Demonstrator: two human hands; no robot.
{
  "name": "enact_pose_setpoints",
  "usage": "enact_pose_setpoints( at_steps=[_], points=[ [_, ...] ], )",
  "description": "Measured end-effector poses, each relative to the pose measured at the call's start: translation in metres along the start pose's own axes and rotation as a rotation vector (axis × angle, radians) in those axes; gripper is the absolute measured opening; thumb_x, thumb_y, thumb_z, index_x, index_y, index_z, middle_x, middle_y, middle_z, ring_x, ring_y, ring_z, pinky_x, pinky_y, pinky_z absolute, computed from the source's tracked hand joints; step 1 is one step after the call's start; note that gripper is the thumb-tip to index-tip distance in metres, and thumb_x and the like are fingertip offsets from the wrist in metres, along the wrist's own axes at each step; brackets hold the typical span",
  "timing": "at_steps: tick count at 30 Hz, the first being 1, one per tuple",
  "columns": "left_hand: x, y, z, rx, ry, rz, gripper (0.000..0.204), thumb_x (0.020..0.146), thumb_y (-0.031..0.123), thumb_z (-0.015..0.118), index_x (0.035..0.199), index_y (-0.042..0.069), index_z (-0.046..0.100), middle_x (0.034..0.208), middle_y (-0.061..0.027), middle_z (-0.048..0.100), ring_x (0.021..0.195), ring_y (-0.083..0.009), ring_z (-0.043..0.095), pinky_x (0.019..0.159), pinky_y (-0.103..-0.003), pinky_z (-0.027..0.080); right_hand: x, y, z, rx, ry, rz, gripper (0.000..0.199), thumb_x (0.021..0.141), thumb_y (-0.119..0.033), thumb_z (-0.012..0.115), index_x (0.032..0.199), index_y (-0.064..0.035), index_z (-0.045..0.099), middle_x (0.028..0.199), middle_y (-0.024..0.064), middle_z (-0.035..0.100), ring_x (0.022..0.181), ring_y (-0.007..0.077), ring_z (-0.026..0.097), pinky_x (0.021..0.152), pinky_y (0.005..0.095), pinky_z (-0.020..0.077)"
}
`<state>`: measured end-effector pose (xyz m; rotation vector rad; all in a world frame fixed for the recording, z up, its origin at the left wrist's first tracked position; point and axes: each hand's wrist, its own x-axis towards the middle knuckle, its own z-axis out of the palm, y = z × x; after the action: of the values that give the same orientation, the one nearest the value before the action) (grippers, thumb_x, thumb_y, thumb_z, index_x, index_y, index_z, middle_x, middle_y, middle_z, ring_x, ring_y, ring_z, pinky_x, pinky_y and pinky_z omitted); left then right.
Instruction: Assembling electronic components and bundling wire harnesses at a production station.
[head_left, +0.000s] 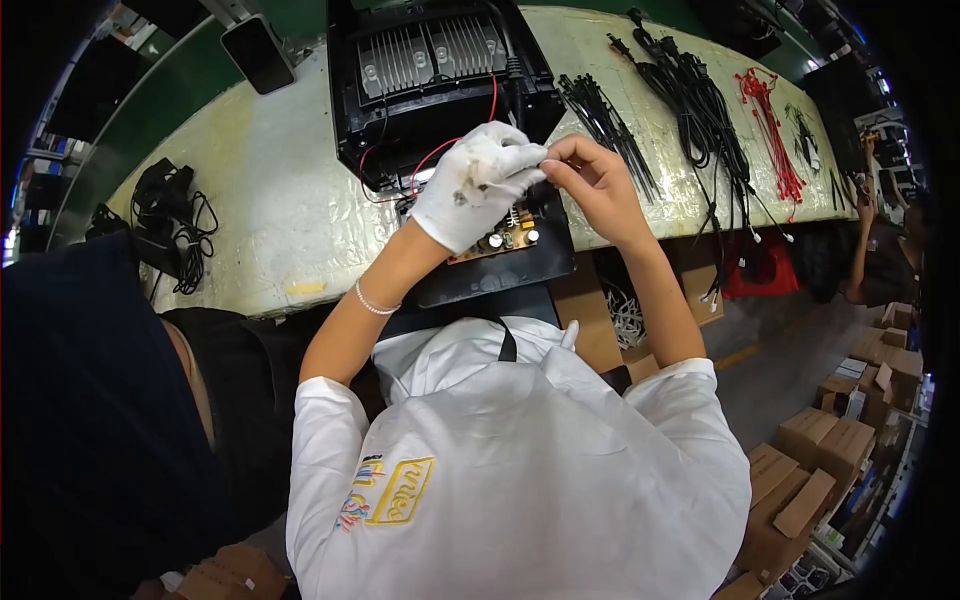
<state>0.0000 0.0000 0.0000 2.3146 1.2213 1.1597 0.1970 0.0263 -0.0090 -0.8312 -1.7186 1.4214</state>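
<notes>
Both hands meet over a circuit board [505, 238] lying on a black tray [490, 275] at the near edge of the desk [270, 200]. The gloved left hand [470, 195] has its grip pinched together on a thin black cable tie [545, 160]; the bare right hand [590, 180] pinches the same tie. The hands hide much of the board. Just behind the board sits an open black housing [440, 70] with red wires [430, 160]. Right of the board lie a bundle of black ties [605, 120], black cords [700, 100] and red ties [770, 120].

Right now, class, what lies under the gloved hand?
Under the gloved left hand: a circuit board with round components on a black tray, plus red wires. The board's middle is covered.
</notes>
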Motion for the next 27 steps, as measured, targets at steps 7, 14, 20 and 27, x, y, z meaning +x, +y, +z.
enact_pose_setpoints(
  at_steps=[7, 14, 20, 27],
  points=[
    [0.021, -0.007, -0.012, 0.252, -0.075, 0.383, 0.021, 0.069, 0.006, 0.066, 0.089, 0.009, 0.062, 0.089, -0.0023, 0.06, 0.081, -0.0224, 0.06, 0.062, -0.032, 0.052, -0.004, 0.002, -0.006, -0.244, 0.128, -0.196, 0.005, 0.089, -0.002, 0.063, 0.086, 0.0013, 0.06, 0.081, -0.0003, 0.056, 0.074, 0.0052, 0.05, 0.066, 0.0194, 0.0392],
    [0.012, -0.017, 0.005, -0.064, 0.029, -0.158, 0.023, 0.083, 0.021, 0.071, 0.09, 0.004, 0.057, 0.084, -0.0083, 0.063, 0.077, -0.0262, 0.063, 0.07, -0.032, 0.052, -0.014, 0.015, -0.03, -0.435, 0.213, -0.103, 0.007, 0.091, -0.003, 0.061, 0.086, 0.0016, 0.06, 0.079, -0.0012, 0.056, 0.072, 0.0043, 0.05, 0.065, 0.0189, 0.0396],
    [0.019, -0.014, 0.016, -0.364, -0.006, -0.655, 0.045, 0.075, 0.029, 0.08, 0.092, -0.001, 0.051, 0.082, -0.0074, 0.06, 0.075, -0.0146, 0.059, 0.071, -0.028, 0.049, 0.009, -0.006, -0.022, -0.525, -0.029, -0.141, 0.012, 0.088, -0.011, 0.061, 0.087, 0.0009, 0.062, 0.071, 0.0091, 0.063, 0.06, 0.0185, 0.058, 0.058, 0.0291, 0.0452],
    [0.024, -0.009, 0.017, -0.266, -0.02, -0.616, 0.046, 0.077, 0.031, 0.073, 0.1, 0.0, 0.049, 0.084, -0.0138, 0.059, 0.08, -0.0261, 0.062, 0.076, -0.034, 0.05, 0.031, -0.021, -0.032, -1.189, -0.296, -0.576, 0.015, 0.079, -0.012, 0.065, 0.074, -0.0049, 0.053, 0.057, 0.0107, 0.055, 0.056, 0.0293, 0.058, 0.051, 0.0389, 0.0454]
  ],
)
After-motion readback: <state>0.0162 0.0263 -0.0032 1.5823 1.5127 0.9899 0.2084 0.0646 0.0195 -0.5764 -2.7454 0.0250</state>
